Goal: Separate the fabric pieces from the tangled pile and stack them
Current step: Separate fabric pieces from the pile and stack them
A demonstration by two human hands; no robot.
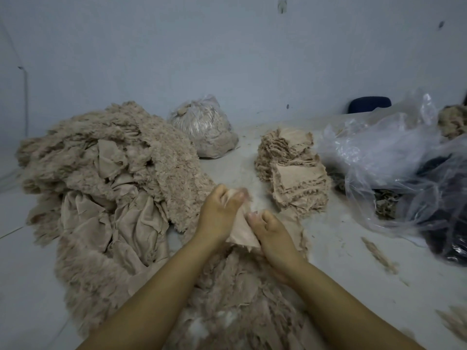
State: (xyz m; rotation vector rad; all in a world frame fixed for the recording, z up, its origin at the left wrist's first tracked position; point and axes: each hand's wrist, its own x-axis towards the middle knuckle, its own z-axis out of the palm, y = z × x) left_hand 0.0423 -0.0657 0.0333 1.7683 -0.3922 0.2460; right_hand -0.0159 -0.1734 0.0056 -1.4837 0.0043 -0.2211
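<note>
A big tangled pile of beige, fuzzy-edged fabric covers the left and runs down under my arms. A small beige fabric piece is stretched between both hands above the pile's near part. My left hand pinches its upper edge, fingers closed. My right hand grips its lower right side. To the right of my hands stands the stack of separated pieces, laid roughly flat on the grey floor.
A tied clear bag of beige scraps sits behind the pile by the wall. Crumpled clear plastic bags with dark contents lie at the right. Loose fluff strips dot the floor. A dark blue object rests by the wall.
</note>
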